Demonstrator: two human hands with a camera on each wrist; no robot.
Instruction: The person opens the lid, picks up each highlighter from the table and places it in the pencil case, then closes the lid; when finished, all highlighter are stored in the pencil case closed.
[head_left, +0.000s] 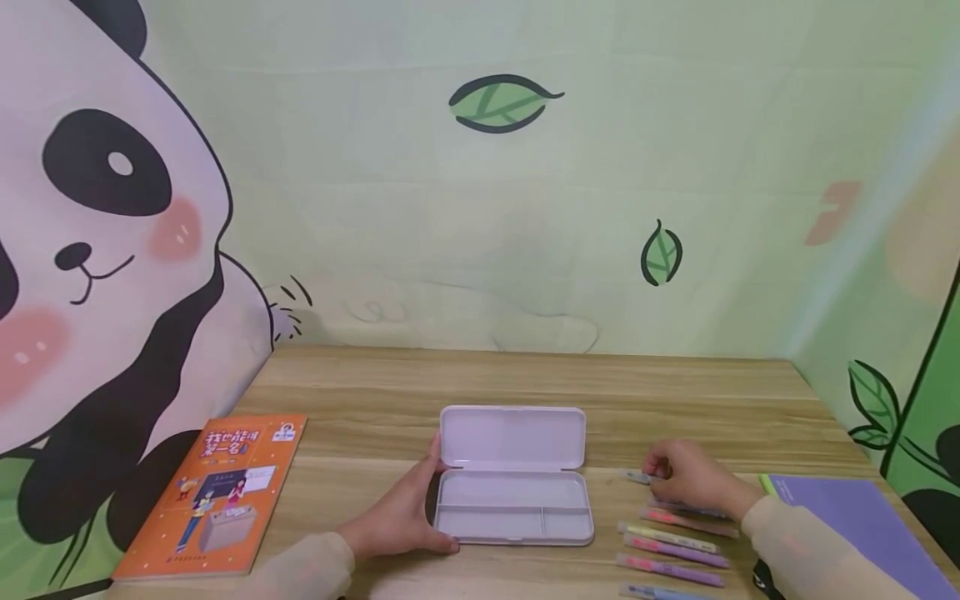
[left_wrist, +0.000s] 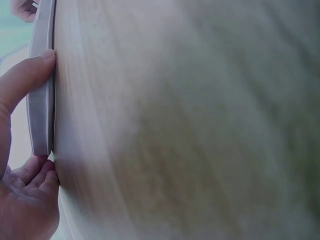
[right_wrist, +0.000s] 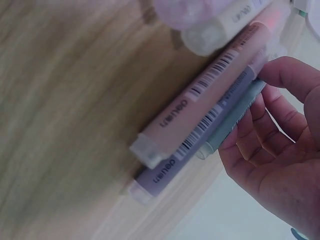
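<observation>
An open pale pencil case point(head_left: 491, 522) stands with its lid point(head_left: 513, 437) tipped back; its compartments hold nothing. My left hand point(head_left: 397, 517) grips it at the left, thumb along the front wall; in the left wrist view the fingers touch the case's end point(left_wrist: 41, 115). At the right, my right hand point(head_left: 696, 477) pinches a grey-green highlighter point(right_wrist: 235, 122) between thumb and fingers. Right beside that one lie a purple-grey highlighter point(right_wrist: 200, 135) and a pinkish one point(right_wrist: 190, 107). Nearer me come a yellow highlighter point(head_left: 670, 537), purple ones point(head_left: 675, 572) and a blue one point(head_left: 663, 592).
An orange book point(head_left: 217, 500) lies on the left of the wooden table point(head_left: 360, 383). A purple notebook point(head_left: 847, 517) is at the right, partly under my right forearm. A dark object point(head_left: 763, 579) shows by the right sleeve. Behind the table hangs a panda-printed backdrop point(head_left: 375, 167).
</observation>
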